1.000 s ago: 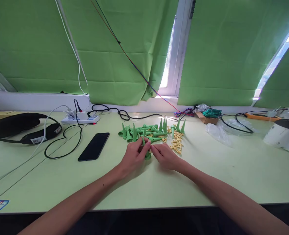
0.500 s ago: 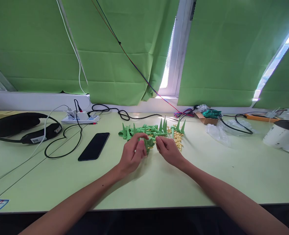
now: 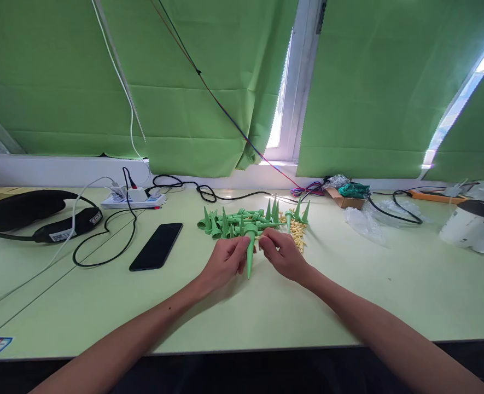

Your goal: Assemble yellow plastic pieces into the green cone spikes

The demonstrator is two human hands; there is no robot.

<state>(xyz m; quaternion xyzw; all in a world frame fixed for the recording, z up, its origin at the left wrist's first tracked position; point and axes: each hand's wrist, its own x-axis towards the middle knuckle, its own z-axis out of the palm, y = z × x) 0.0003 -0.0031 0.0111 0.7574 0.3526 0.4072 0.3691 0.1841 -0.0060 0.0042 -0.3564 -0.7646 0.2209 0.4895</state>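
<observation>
A green plastic watering spike (image 3: 250, 253) points downward between my hands, its wide cap end at the top. My left hand (image 3: 225, 256) is closed on it just below the cap. On its other side my right hand (image 3: 281, 253) is in a pinch at the cap's edge, with a bit of a small pale-yellow peg (image 3: 258, 237) showing at the fingertips. Behind my hands lies a heap of green spikes (image 3: 242, 218), some standing on their caps. Right of the heap, many small yellow pegs (image 3: 298, 232) are spread, partly behind my right hand.
A black phone (image 3: 156, 247) lies to the left, beyond it a black headset (image 3: 67, 219) and a white power strip (image 3: 133, 198) with cables. On the right are a cardboard box (image 3: 340, 199), clear plastic bags (image 3: 365, 223) and a white roll (image 3: 471, 225).
The spike has swung to a point-down pose in front of the heap. My left hand's fingers, raised and spread earlier, have closed around it. The right hand has hardly moved.
</observation>
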